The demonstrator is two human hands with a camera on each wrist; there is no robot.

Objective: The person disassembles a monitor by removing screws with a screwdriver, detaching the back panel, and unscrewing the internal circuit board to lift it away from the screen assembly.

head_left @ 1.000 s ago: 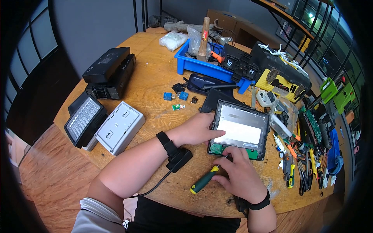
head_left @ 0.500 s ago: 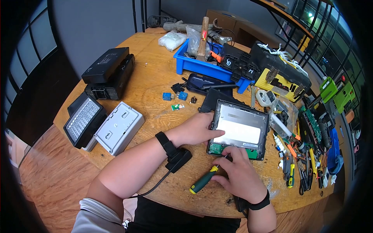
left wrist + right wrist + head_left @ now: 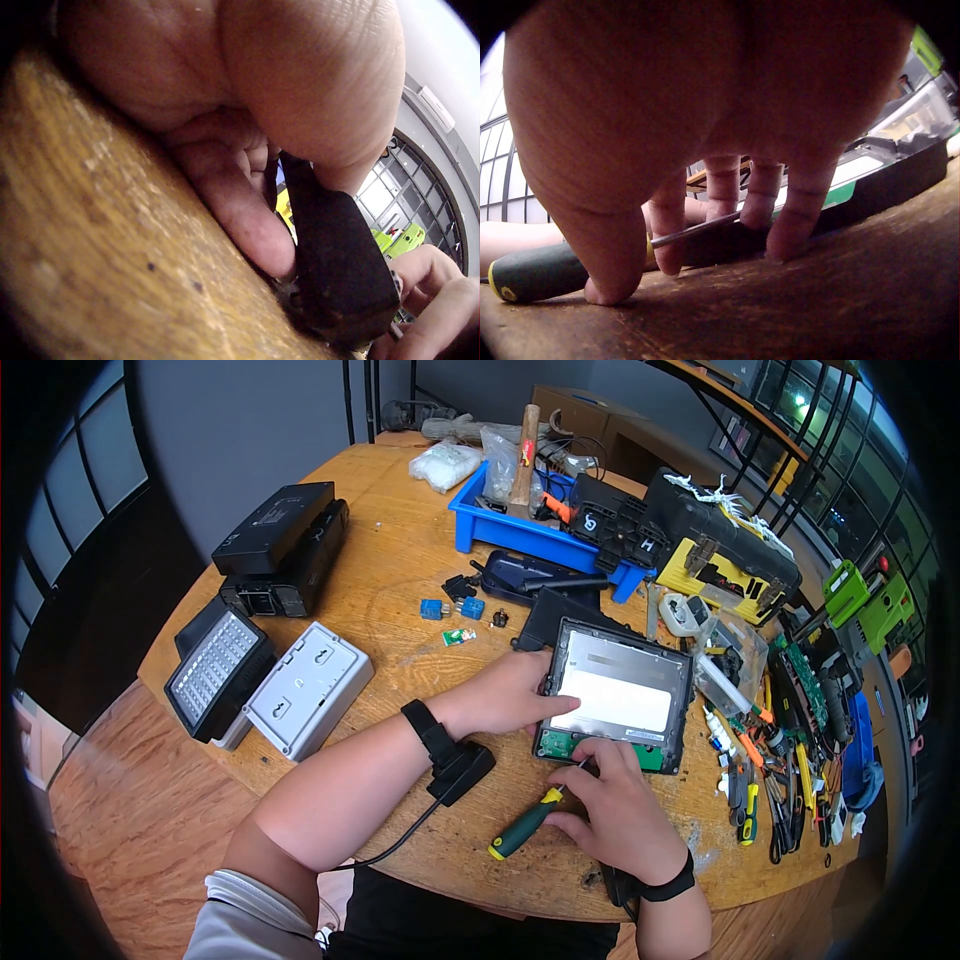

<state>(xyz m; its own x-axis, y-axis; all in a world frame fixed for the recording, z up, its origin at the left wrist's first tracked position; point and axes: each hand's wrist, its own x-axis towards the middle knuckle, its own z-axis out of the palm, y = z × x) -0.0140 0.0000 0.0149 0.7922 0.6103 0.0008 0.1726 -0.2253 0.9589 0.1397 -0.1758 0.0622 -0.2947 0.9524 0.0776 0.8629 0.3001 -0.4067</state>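
My left hand (image 3: pixel 505 695) holds the left edge of a black-framed screen panel (image 3: pixel 615 650), its thumb on top and its fingers at the side and under. The panel has a silver metal back with a white label, and a strip of green circuit board (image 3: pixel 560 744) runs along its near edge. In the left wrist view the panel's black side (image 3: pixel 341 262) sits between thumb and fingers. My right hand (image 3: pixel 630 810) grips a green and yellow screwdriver (image 3: pixel 525 830) at the panel's near edge. Its shaft (image 3: pixel 697 231) passes across the fingers; the tip is hidden behind them.
Left stand an LED lamp (image 3: pixel 220 660), a white plastic housing (image 3: pixel 310 685) and a black device (image 3: pixel 275 545). Behind the panel are blue connectors (image 3: pixel 470 607) and a blue bin (image 3: pixel 490 530) with a hammer. A toolbox (image 3: pixel 725 540) and many tools (image 3: pixel 800 770) crowd the right.
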